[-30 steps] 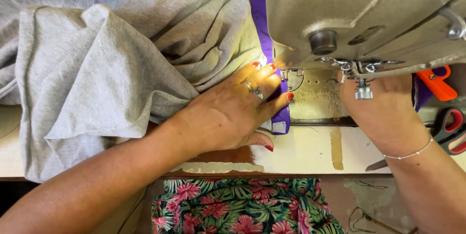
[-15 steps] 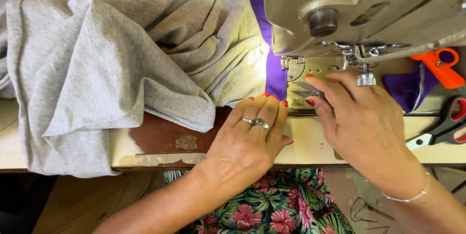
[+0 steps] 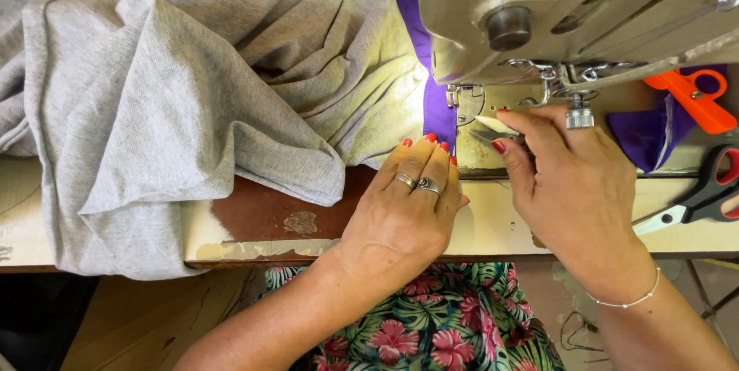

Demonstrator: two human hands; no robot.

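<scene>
Fabric fills most of the worktop (image 3: 493, 225): a big grey knit garment (image 3: 177, 109) bunched in loose folds on the left, with a purple band (image 3: 437, 113) running along its right edge. That band's long axis goes straight away from the person, from near the worktop's front edge up under the head of the sewing machine (image 3: 570, 17), so it points toward the needle area.

The left hand (image 3: 408, 202) lies flat, palm down, fingers pressed together side by side, their red-nailed tips resting on the lower end of the purple band just where it meets the grey cloth. Two rings show on it.

The right hand (image 3: 570, 186) sits just beside the presser foot (image 3: 579, 113), thumb and forefinger pinching a small pair of thread snips (image 3: 493, 128). The snips lie nearly level, blades pointing left toward the purple band, close to it; I can't tell whether they touch.

Off to the right, a scrap of purple cloth (image 3: 643, 136) lies under orange-handled scissors (image 3: 693, 98), and a pair of red-and-black scissors (image 3: 704, 194) rests at the worktop's edge, blades pointing left. A thin bracelet circles the right wrist.
</scene>
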